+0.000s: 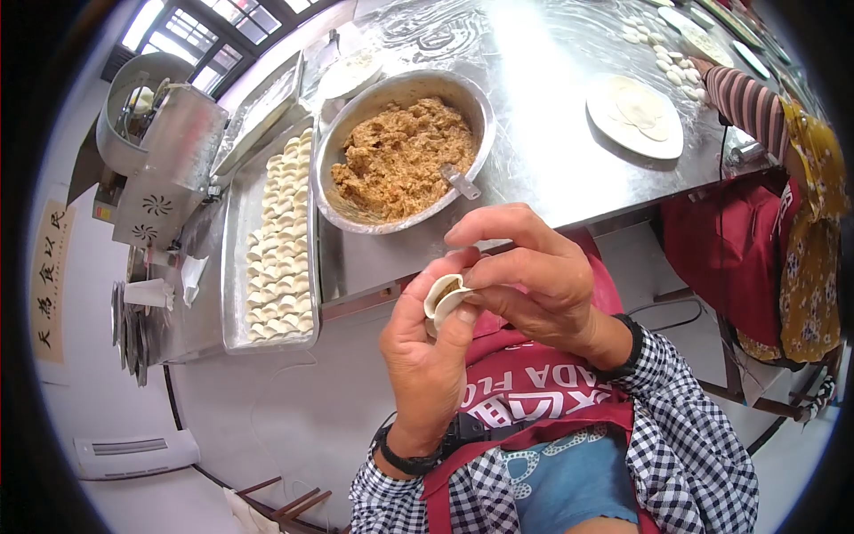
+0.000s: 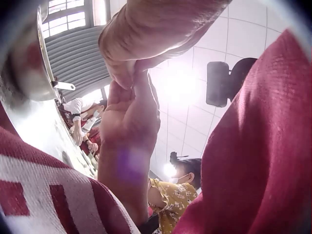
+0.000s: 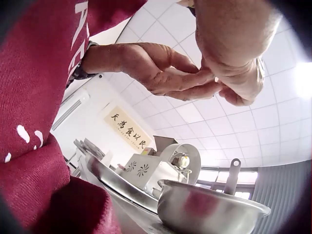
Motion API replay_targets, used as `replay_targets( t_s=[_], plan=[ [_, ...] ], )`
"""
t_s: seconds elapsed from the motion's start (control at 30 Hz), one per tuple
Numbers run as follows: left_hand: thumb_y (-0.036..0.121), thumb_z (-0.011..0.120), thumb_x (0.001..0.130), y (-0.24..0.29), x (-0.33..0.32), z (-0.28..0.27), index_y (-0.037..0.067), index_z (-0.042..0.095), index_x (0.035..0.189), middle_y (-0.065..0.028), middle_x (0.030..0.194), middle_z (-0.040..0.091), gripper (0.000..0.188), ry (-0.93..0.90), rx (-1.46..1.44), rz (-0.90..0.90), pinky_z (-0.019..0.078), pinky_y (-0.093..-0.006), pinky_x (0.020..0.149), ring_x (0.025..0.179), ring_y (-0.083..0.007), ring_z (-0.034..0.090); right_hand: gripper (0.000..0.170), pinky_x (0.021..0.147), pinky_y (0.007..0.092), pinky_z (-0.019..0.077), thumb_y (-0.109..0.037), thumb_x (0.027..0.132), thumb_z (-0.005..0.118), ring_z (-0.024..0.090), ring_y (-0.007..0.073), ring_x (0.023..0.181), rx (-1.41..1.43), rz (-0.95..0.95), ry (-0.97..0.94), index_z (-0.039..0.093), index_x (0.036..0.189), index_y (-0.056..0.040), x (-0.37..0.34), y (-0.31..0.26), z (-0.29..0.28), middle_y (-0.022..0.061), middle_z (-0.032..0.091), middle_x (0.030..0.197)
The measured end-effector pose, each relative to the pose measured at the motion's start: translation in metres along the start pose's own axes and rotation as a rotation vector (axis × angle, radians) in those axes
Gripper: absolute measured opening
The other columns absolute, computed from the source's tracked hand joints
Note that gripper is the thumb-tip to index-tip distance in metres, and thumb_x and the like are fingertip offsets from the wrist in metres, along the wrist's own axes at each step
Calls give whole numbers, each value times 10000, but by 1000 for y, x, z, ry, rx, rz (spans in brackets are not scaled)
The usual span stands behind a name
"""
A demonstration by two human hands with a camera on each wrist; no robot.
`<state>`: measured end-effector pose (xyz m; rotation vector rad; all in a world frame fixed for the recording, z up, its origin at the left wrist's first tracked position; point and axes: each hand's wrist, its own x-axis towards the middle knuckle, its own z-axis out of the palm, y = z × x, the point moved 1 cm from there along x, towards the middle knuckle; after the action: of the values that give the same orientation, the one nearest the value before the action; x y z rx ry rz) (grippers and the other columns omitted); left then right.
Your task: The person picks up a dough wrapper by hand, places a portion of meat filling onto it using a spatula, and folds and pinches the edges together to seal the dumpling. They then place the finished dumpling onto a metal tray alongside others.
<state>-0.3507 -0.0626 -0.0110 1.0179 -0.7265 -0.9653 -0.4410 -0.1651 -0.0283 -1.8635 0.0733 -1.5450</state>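
White and doughy, likely light, soft and easily torn, the half-folded dumpling [image 1: 448, 308] sits before your apron [image 1: 544, 392], pinched by your left hand [image 1: 422, 343] and right hand [image 1: 543, 283]; hold its edges gently. The steel bowl [image 1: 479, 116] holds minced filling [image 1: 400, 151] and a utensil [image 1: 461, 182]; the metal tray [image 1: 237, 298], rows of folded dumplings [image 1: 285, 254].

Windows [image 1: 182, 31] are glowing beyond the worktop's [image 1: 538, 133] far-left corner; pale floor [image 1: 236, 400] is extending below its near edge.
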Motion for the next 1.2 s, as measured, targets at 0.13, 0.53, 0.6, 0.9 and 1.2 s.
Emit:
replay_targets(
  t_s=[0.13, 0.53, 0.6, 0.9, 1.2],
  plan=[
    [38, 590, 820, 1, -1, -3, -45, 447, 1183, -145, 1178, 509, 399, -13, 6, -49, 427, -322, 938, 1100, -222, 506, 169, 671, 276, 505, -48, 680, 712, 579, 218, 881, -5, -23, -49, 598, 795, -1, -2, -1, -2, 145, 567, 1028],
    [52, 603, 802, 5, 2, 1, -46, 400, 1223, -153, 1185, 491, 478, -74, -86, -144, 420, -339, 949, 1093, -220, 508, 141, 740, 277, 486, -26, 693, 710, 566, 191, 911, 335, 186, -109, 629, 808, -18, -7, 5, -4, 127, 565, 1018],
    [66, 605, 807, 4, 2, 0, -49, 397, 1226, -156, 1203, 481, 482, -58, -93, -142, 418, -334, 950, 1094, -221, 507, 149, 725, 263, 490, -25, 687, 715, 565, 185, 908, 230, 104, -58, 633, 811, -24, -8, 6, -2, 125, 565, 1016],
    [78, 590, 824, 2, 1, -4, -71, 414, 1222, -158, 1178, 506, 460, -70, 130, -53, 415, -318, 943, 1088, -216, 512, 169, 699, 262, 509, -22, 656, 732, 564, 195, 925, 180, 98, -70, 639, 796, -39, -5, 6, -1, 118, 563, 1021],
    [74, 559, 814, 6, 4, -5, -96, 375, 1247, -163, 1188, 494, 500, -154, 77, -130, 412, -315, 939, 1091, -208, 509, 188, 801, 311, 446, -77, 680, 736, 535, 224, 985, 327, 348, -116, 646, 837, -30, 4, -5, -8, 151, 540, 1075]
  ],
)
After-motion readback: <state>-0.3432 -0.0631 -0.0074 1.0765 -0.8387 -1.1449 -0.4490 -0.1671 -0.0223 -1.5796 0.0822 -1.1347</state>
